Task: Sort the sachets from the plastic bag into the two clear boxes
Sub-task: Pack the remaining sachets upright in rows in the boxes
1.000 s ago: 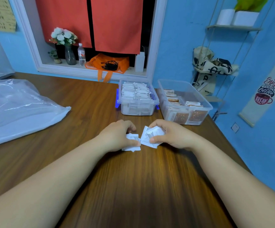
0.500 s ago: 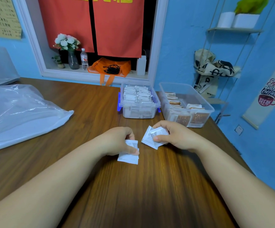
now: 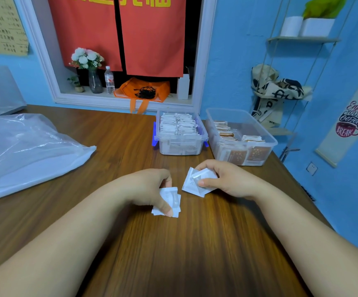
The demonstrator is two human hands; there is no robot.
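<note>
A stack of white sachets (image 3: 170,200), print unreadable, is pinched by the left hand (image 3: 148,188), long axis pointing away. A second white stack (image 3: 192,183), corner aimed leftward, is pinched by the right hand (image 3: 229,179). Beyond the hands stand the white-sachet box (image 3: 181,139) and brown-sachet box (image 3: 265,127); the plastic bag (image 3: 28,151) lies far left. A wall banner (image 3: 349,123) reads "Enjoy your coffee break".

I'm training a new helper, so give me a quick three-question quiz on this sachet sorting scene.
1. True or false: the left hand and the right hand each hold white sachets.
2. The brown sachets sit in: A the left box, B the right box.
3. Fill in: the plastic bag lies on the table's ____ side.
Key: 1 true; 2 B; 3 left.
</note>
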